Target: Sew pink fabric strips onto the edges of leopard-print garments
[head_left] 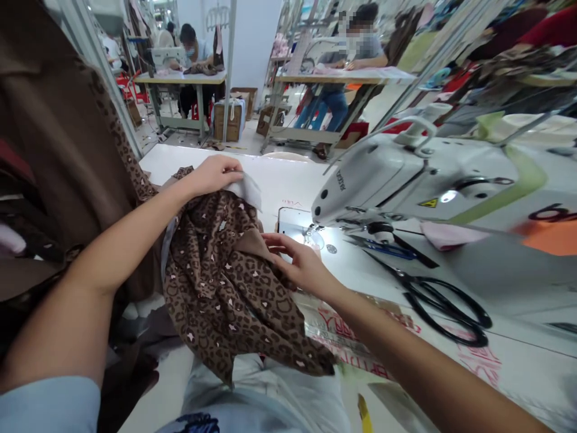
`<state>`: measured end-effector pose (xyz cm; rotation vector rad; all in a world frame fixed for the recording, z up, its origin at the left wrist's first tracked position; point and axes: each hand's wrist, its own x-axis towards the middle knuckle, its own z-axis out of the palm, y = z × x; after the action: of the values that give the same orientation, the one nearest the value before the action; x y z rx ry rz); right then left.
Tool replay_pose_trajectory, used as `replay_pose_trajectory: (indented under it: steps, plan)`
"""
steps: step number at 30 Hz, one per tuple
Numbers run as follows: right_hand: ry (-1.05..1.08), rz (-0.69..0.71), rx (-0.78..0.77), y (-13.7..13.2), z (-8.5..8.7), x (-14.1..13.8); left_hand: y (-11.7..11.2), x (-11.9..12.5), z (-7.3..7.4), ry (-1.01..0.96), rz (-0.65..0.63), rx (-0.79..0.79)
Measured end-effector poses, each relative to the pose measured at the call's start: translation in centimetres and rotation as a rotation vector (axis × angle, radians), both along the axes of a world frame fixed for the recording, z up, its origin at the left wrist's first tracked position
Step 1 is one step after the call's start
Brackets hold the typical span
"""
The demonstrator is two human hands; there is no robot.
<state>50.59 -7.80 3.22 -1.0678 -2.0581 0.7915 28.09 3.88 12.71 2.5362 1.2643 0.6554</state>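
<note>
Nearest me, my left hand (pixel 216 175), at about eleven o'clock, is closed in a pinch on a white fabric edge (pixel 247 190) at the top of a bunched leopard-print brown cloth (pixel 225 294). I can't tell whether that white piece is lining or a separate layer. The cloth drapes from there over my light blue trousers (pixel 256 391), and the folds hide most of its shape and any seams. My right hand (pixel 300 267), at about one o'clock, is half open, with its fingers curved lightly over a fold, seemingly steadying the cloth rather than gripping it.

Just past those fingers, the lit needle area (pixel 297 234) of a white sewing machine (pixel 396 180) sits at about one o'clock, partly blocked by the machine head. Black-handled scissors (pixel 444 313) lie at about three o'clock, apparently left within easy reach, beside a pink fabric scrap (pixel 451 234) and a blue-and-black tool (pixel 383 248) that I can't make out. A heap of brown garments (pixel 58 150) fills nine o'clock, cut off by the frame. Further out, two co-workers (pixel 356 60) (pixel 193 54) sit at other tables.
</note>
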Motion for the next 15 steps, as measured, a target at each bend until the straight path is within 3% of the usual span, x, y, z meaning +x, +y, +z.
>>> replay_pose_trajectory:
  steps: [3,6,8,11,13,15]
  plan:
    - [0.022,-0.028,0.186,-0.1,1.2,-0.9,-0.8,1.0,0.5,0.050,0.028,0.079]
    - [-0.185,0.123,0.422,0.0,2.2,-2.5,-4.5,1.3,0.2,0.246,0.097,0.244]
    - [-0.377,0.199,0.400,0.5,2.1,-3.5,-8.0,0.0,-0.6,0.436,0.004,0.240]
    - [-0.426,0.122,0.224,1.6,1.5,-4.4,-12.6,-3.7,-2.7,0.624,-0.230,0.028]
    - [-0.366,0.066,0.187,2.5,1.3,-4.6,-13.5,-6.1,-3.8,0.600,-0.230,0.047]
    - [-0.293,0.036,0.159,3.5,1.5,-4.8,-12.2,-7.0,-3.8,0.537,-0.160,0.086]
